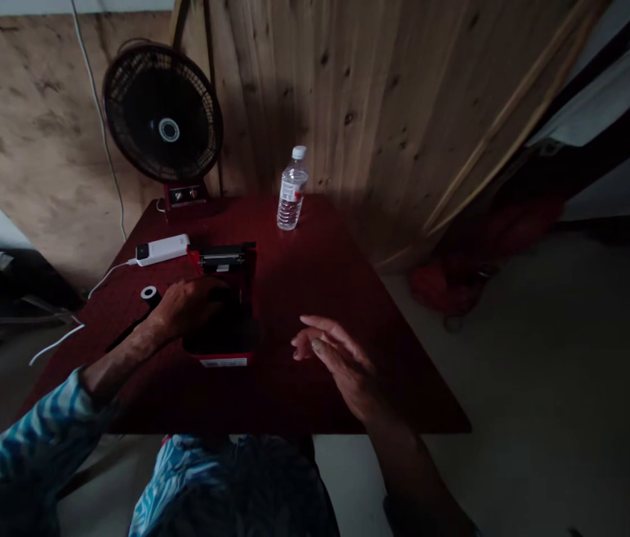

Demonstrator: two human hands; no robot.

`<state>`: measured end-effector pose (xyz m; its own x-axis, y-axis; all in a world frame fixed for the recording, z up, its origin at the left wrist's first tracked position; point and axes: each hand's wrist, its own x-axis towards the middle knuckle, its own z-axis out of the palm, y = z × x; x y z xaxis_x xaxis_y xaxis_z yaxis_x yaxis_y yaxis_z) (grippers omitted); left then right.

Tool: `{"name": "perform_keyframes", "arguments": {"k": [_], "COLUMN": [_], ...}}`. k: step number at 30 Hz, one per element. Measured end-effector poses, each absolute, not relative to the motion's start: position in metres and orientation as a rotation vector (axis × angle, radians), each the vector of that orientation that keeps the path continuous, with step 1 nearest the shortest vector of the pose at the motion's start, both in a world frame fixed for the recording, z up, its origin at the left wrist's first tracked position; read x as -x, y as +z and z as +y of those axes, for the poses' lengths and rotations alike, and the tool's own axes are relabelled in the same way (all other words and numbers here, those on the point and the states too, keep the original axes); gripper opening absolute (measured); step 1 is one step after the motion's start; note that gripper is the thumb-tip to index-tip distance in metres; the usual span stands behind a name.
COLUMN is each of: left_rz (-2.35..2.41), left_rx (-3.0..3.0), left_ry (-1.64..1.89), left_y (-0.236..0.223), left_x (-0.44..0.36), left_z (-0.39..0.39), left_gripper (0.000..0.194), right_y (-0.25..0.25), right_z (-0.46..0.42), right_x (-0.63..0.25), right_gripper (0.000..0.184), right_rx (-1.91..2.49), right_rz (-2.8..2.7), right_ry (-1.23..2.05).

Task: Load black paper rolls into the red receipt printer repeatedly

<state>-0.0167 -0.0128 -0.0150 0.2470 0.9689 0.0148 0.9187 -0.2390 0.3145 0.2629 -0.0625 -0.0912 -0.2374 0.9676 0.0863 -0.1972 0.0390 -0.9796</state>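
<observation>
A red-and-black box-shaped device (pixel 224 361), which looks like a small printer, lies on the dark red table. At its far end stands a black part with a metal bar (pixel 222 259). My left hand (pixel 189 304) reaches over the device from the left. Its fingers sink into the dark interior, so their grip is hidden. My right hand (pixel 342 362) hovers above the table to the right of the device, apart from it. Its fingers are loosely spread with nothing in them. Just beyond my left wrist is a small roll with a white end (pixel 148 292).
A white rectangular gadget (pixel 162 250) with a white cable lies at the left edge of the table (pixel 315 283). Behind it stands a round fan (pixel 163 112) against the wooden wall. A clear plastic bottle (pixel 291 190) stands at the back. Something red (pixel 443 287) is on the floor to the right.
</observation>
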Motion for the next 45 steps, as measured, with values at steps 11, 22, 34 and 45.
{"name": "perform_keyframes", "arguments": {"k": [11, 22, 34, 45], "left_rz": [1.716, 1.496, 1.250, 1.242], "left_rx": [-2.370, -2.041, -2.629, -2.798], "left_ry": [-0.074, 0.681, 0.954, 0.948], "left_y": [-0.017, -0.010, -0.049, -0.054], "left_x": [0.001, 0.044, 0.035, 0.032], "left_z": [0.022, -0.048, -0.080, -0.094], "left_gripper": [0.031, 0.045, 0.015, 0.026], "right_y": [-0.097, -0.117, -0.101, -0.050], "right_z": [-0.057, -0.049, -0.043, 0.068], "right_x": [-0.267, -0.269, -0.252, -0.171], "right_gripper": [0.033, 0.039, 0.036, 0.037], "right_rx": [0.952, 1.058, 1.059, 0.985], "right_rz": [-1.274, -1.250, -1.422, -1.747], "right_ry": [1.389, 1.349, 1.296, 0.792]}}
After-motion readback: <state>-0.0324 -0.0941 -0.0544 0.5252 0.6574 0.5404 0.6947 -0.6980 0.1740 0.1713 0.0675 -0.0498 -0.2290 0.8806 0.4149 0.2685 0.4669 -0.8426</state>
